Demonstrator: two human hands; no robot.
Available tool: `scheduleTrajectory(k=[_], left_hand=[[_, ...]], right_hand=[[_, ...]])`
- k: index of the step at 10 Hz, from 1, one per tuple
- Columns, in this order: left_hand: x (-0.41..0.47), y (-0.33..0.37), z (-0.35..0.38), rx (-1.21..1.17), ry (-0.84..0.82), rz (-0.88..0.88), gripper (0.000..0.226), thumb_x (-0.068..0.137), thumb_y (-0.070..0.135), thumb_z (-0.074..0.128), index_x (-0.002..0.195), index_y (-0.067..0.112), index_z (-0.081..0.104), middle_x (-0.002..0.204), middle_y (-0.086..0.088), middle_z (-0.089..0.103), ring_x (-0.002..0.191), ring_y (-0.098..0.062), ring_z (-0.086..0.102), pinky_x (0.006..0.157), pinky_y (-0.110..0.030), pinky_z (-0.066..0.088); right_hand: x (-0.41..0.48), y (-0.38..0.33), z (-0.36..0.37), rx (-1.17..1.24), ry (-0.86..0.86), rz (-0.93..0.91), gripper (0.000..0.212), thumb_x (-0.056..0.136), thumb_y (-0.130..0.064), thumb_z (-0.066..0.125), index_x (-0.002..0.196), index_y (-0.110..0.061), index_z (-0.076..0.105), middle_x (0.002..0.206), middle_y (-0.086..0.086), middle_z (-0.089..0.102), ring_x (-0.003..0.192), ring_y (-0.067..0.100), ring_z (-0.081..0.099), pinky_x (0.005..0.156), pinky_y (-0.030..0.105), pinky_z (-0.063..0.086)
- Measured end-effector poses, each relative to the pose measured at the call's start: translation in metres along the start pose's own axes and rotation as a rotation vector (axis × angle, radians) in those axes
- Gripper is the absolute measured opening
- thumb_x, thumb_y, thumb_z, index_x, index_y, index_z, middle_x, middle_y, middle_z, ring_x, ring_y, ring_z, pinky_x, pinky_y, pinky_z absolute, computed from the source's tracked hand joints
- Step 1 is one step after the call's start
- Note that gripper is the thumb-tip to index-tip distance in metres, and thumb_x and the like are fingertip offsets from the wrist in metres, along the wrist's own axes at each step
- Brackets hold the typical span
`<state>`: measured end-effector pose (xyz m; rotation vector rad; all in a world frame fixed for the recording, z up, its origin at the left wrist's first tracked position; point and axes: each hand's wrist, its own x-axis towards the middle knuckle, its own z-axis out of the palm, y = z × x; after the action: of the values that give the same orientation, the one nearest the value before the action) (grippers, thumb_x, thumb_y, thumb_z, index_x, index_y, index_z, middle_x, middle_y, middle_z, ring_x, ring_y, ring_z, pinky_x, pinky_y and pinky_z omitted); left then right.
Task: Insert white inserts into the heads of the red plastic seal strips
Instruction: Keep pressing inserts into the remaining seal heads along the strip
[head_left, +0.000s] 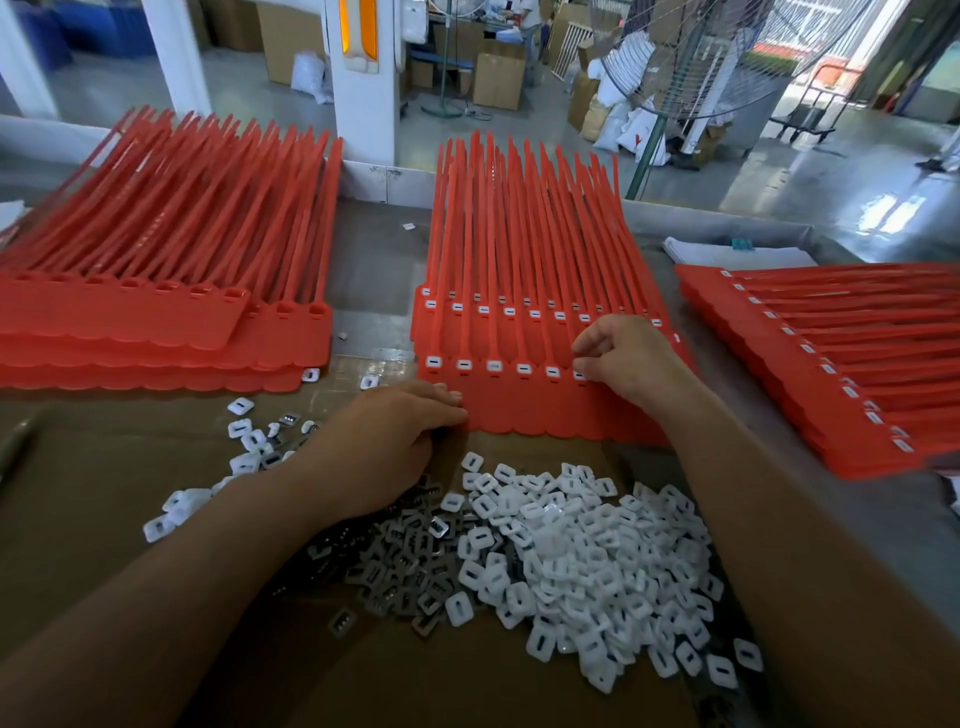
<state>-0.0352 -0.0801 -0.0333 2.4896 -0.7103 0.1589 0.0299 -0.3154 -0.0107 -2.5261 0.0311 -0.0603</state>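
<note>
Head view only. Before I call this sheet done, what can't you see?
1. Head view: heads on the top middle sheet beyond the right hand, covered by hand and forearm.
2. Head view: whether its fingertips pinch or press the white insert, too small.
3. Head view: left hand palm down, contents hidden.
4. Head view: right stack of strips, cut by right edge.

seal strips: red | inserts: white, dark slot | clips: grey, perhaps metal | cardboard sheet: brown
</note>
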Motion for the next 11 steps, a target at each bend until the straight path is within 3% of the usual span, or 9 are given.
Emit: scheduleTrajectory(k=[2, 3, 5, 7, 9, 11], left_hand=[[0.001, 0.0, 0.0, -0.012, -0.011, -0.012, 0.051, 0.084, -0.006, 0.04, 0.126, 0.02, 0.053, 0.138, 0.009, 0.044, 0.122, 0.006, 0.031, 0.083, 0.013, 0.0], [0.0, 0.001, 0.0, -0.022, -0.023, -0.027, 0.051, 0.085, -0.006, 0.04, 0.126, 0.021, 0.053, 0.138, 0.009, 0.044, 0.125, 0.004, 0.031, 0.091, 0.006, 0.005], [0.0, 0.001, 0.001, -0.043, -0.039, -0.035, 0.052, 0.085, -0.006, 0.039, 0.127, 0.021, 0.052, 0.139, 0.009, 0.042, 0.114, 0.012, 0.024, 0.093, 0.005, 0.006], [0.0, 0.002, 0.0, -0.031, -0.043, -0.039, 0.051, 0.086, -0.003, 0.039, 0.128, 0.023, 0.051, 0.14, 0.011, 0.041, 0.126, 0.004, 0.029, 0.099, -0.006, 0.01], [0.0, 0.001, 0.001, -0.007, -0.04, -0.043, 0.051, 0.085, -0.002, 0.04, 0.128, 0.024, 0.051, 0.14, 0.012, 0.041, 0.128, 0.003, 0.029, 0.098, -0.005, 0.009], [0.002, -0.001, 0.002, -0.007, -0.041, -0.043, 0.052, 0.085, -0.002, 0.04, 0.128, 0.025, 0.051, 0.139, 0.013, 0.041, 0.127, 0.004, 0.029, 0.098, -0.005, 0.009]], right_hand=[[-0.005, 0.006, 0.005, -0.029, 0.059, -0.063, 0.018, 0.083, -0.015, 0.064, 0.075, -0.028, 0.055, 0.076, -0.014, 0.052, 0.085, 0.008, 0.052, 0.075, 0.025, 0.038], [-0.008, 0.009, 0.009, -0.057, 0.094, -0.102, 0.01, 0.085, -0.015, 0.061, 0.083, -0.024, 0.057, 0.092, -0.007, 0.059, 0.094, 0.011, 0.054, 0.081, 0.026, 0.041], [-0.009, 0.011, 0.008, -0.053, 0.083, -0.141, 0.011, 0.088, -0.012, 0.056, 0.084, -0.022, 0.056, 0.093, -0.007, 0.056, 0.093, 0.011, 0.052, 0.077, 0.024, 0.036], [-0.021, 0.011, -0.016, 0.076, -0.09, -0.135, 0.019, 0.086, -0.006, 0.06, 0.089, -0.024, 0.064, 0.095, -0.006, 0.063, 0.092, 0.007, 0.056, 0.08, 0.02, 0.039], [-0.053, 0.009, -0.027, 0.074, -0.179, -0.261, 0.024, 0.075, -0.014, 0.074, 0.074, -0.036, 0.063, 0.078, -0.02, 0.065, 0.076, -0.01, 0.058, 0.069, 0.004, 0.039], [-0.071, 0.003, -0.029, -0.024, -0.429, -0.285, 0.019, 0.076, -0.019, 0.073, 0.076, -0.036, 0.065, 0.069, -0.033, 0.061, 0.066, -0.014, 0.056, 0.063, 0.001, 0.039]])
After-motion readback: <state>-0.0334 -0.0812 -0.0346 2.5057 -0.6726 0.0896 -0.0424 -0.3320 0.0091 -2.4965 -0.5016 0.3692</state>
